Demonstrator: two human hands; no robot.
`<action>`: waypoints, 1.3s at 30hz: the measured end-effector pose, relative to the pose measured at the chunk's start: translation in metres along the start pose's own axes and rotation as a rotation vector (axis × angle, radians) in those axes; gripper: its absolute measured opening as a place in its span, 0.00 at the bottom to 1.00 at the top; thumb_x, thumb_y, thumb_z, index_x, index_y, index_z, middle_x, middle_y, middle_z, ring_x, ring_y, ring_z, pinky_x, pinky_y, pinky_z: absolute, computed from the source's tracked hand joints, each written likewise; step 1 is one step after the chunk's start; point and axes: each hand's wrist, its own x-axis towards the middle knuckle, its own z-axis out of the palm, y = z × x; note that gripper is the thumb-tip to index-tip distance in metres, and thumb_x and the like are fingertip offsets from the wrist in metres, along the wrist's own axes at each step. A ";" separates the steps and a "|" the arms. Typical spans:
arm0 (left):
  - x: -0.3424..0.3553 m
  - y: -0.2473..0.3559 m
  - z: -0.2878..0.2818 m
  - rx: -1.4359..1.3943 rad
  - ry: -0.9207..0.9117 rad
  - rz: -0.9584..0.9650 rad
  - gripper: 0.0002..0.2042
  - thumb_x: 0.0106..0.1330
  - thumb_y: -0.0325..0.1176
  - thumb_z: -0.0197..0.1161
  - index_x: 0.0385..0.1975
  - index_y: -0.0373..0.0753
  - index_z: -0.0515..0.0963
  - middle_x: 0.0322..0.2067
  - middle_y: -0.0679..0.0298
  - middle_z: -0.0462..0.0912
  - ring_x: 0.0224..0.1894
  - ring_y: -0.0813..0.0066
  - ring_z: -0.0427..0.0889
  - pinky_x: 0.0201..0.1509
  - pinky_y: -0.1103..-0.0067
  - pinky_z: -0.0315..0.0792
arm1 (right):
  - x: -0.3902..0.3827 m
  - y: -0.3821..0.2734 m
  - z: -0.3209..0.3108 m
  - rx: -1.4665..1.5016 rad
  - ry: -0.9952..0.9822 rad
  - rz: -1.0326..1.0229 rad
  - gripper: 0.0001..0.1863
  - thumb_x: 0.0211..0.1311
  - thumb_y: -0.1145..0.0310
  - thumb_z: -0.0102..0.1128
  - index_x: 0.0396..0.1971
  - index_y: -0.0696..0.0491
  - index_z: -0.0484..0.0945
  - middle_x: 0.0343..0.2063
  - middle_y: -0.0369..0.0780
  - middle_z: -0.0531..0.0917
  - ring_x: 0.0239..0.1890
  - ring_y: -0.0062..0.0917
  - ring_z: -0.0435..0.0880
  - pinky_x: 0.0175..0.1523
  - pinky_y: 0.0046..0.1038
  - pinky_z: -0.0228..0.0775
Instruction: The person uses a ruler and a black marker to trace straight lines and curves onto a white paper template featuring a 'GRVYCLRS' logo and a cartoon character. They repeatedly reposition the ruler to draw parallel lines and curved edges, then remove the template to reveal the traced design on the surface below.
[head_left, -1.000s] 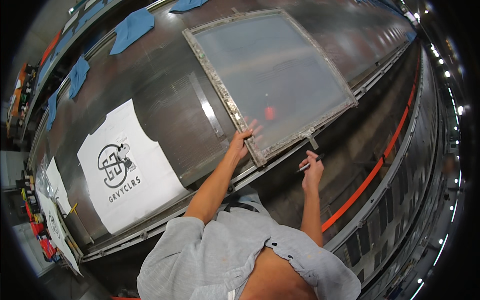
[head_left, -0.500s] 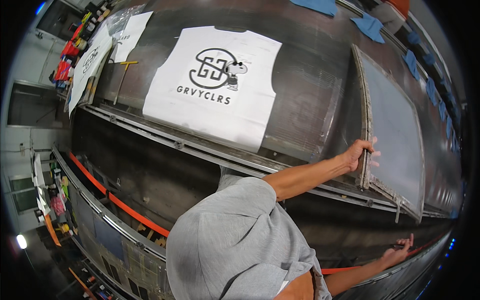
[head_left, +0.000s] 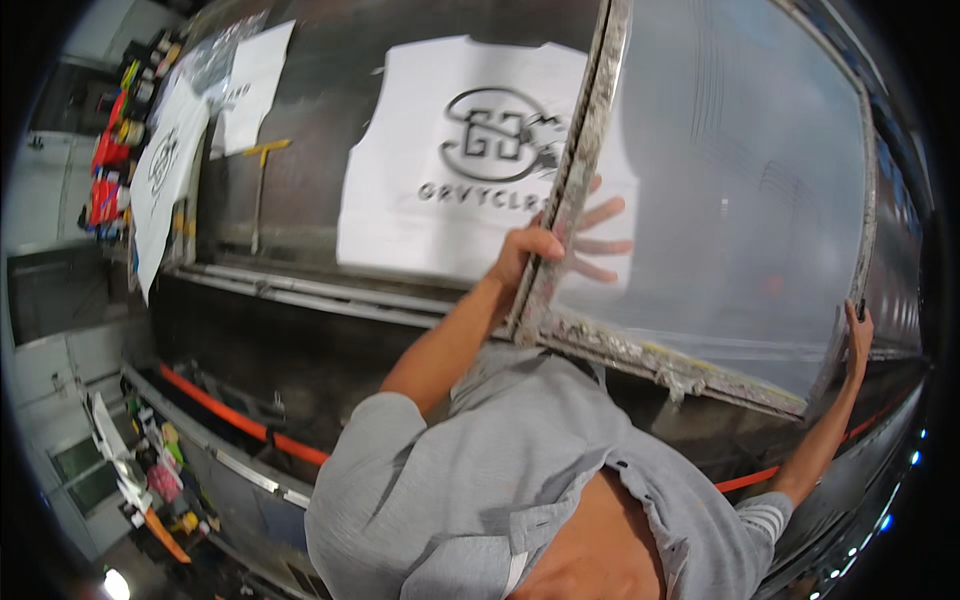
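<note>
A large screen-printing frame [head_left: 587, 130] with translucent mesh is held between my two hands, tilted above the table. My left hand [head_left: 530, 245] grips its left rail near the lower corner, thumb in front and fingers showing blurred through the mesh. At the far side, my right hand [head_left: 858, 328] is closed on the right rail. Beneath and to the left lies a white sleeveless shirt panel [head_left: 395, 170] with a black round logo, lettering and a cartoon figure. The frame's left rail and mesh overlap the panel's right part, so the figure is partly hidden.
On the dark table [head_left: 320, 110], a yellow-topped T-shaped tool [head_left: 267, 148] lies left of the panel. White printed pieces [head_left: 168, 165] hang or lie at the far left. A metal rail [head_left: 330, 288] edges the table; an orange strip [head_left: 235, 415] runs along another table behind me.
The screen frame has moved left, now partly over the shirt panel, with my left hand still on it. My right hand, free before, has taken hold of the right rail.
</note>
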 end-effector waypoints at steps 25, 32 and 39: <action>-0.127 0.182 -0.299 1.718 1.375 0.257 0.27 0.57 0.38 0.76 0.51 0.24 0.80 0.51 0.54 0.76 0.57 0.56 0.73 0.60 0.64 0.69 | -0.068 -0.306 0.418 0.063 0.151 -0.231 0.26 0.50 0.52 0.69 0.40 0.60 0.84 0.37 0.45 0.81 0.39 0.42 0.83 0.46 0.40 0.73; -0.143 0.198 -0.306 1.794 1.361 0.217 0.25 0.58 0.39 0.75 0.51 0.29 0.82 0.52 0.56 0.78 0.58 0.57 0.72 0.62 0.63 0.67 | -0.082 -0.326 0.429 0.069 0.097 -0.223 0.25 0.52 0.54 0.70 0.39 0.61 0.83 0.37 0.43 0.79 0.39 0.40 0.83 0.44 0.40 0.74; -0.147 0.207 -0.318 1.800 1.401 0.239 0.23 0.57 0.37 0.76 0.49 0.29 0.83 0.50 0.56 0.79 0.54 0.57 0.75 0.59 0.66 0.69 | -0.095 -0.335 0.431 0.088 0.078 -0.217 0.29 0.52 0.51 0.73 0.44 0.60 0.81 0.39 0.43 0.78 0.40 0.41 0.82 0.45 0.41 0.75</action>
